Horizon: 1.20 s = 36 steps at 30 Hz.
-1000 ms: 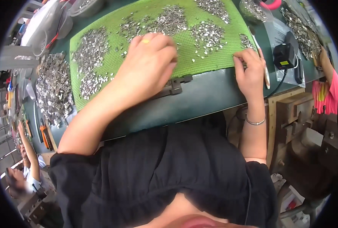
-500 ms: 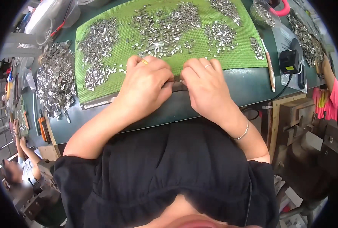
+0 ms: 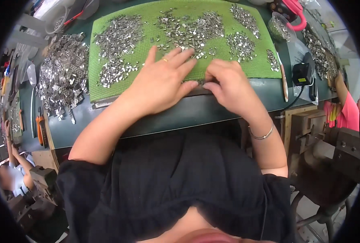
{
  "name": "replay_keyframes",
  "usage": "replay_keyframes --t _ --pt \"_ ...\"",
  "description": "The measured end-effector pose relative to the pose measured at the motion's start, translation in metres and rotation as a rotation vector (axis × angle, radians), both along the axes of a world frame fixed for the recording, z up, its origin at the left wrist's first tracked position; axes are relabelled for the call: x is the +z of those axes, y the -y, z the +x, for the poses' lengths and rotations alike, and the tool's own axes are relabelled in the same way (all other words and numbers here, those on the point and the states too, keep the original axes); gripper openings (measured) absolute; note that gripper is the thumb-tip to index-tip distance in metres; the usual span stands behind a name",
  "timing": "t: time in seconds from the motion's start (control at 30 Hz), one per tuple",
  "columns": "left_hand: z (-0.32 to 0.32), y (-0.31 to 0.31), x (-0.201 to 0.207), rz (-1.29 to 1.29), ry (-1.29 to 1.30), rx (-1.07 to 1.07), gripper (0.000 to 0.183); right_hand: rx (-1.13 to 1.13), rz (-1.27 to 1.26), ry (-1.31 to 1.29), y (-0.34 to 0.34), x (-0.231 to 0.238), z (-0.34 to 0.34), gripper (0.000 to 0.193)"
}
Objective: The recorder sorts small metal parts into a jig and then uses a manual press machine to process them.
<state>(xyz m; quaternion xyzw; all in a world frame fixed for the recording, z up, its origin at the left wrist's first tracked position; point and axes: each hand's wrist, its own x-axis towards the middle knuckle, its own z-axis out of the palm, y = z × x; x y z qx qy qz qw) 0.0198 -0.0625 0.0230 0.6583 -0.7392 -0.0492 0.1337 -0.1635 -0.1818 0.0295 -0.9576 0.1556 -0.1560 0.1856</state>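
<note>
Sorting step: left hand (image 3: 163,83) flat, fingers spread on small metal clips (image 3: 188,34) at green mesh mat (image 3: 147,12) near edge; right hand (image 3: 226,83) fingers curled shut, contents hidden. Next move calls for fine pinch.

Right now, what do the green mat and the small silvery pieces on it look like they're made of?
The green mat looks like plastic or rubber mesh: matte, with a regular grid texture. The small pieces look like bare metal: silvery, with bright glints. The left hand and right hand rest at its near edge.

Single head-worn fisheye view, steeply downward and close over the hands and green mat (image 3: 107,87).
</note>
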Motion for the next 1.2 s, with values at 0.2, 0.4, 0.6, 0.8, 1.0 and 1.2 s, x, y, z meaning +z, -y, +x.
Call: replay_keyframes --t 0.2,0.4,0.6,0.8,1.0,1.2 --pt "0.007 -0.019 0.010 0.076 -0.052 -0.062 0.046 -0.141 -0.122 0.192 0.023 -0.013 0.008 0.008" --pt "0.023 -0.014 0.008 -0.140 -0.271 -0.011 0.019 -0.167 -0.152 0.078 0.035 -0.025 0.027 0.005" --pt "0.021 0.006 0.005 -0.196 -0.202 -0.038 0.012 -0.122 -0.259 0.159 0.037 -0.031 0.028 0.009" --pt "0.003 0.019 0.004 -0.142 -0.051 0.031 0.010 -0.012 -0.073 0.220 0.004 -0.020 0.021 0.007" --pt "0.008 0.000 0.003 -0.148 -0.208 0.070 0.012 0.024 0.054 0.252 -0.016 -0.029 0.025 0.007" --pt "0.000 -0.029 -0.008 -0.178 -0.355 0.178 0.035 0.078 0.001 0.257 -0.020 -0.030 0.028 0.008"
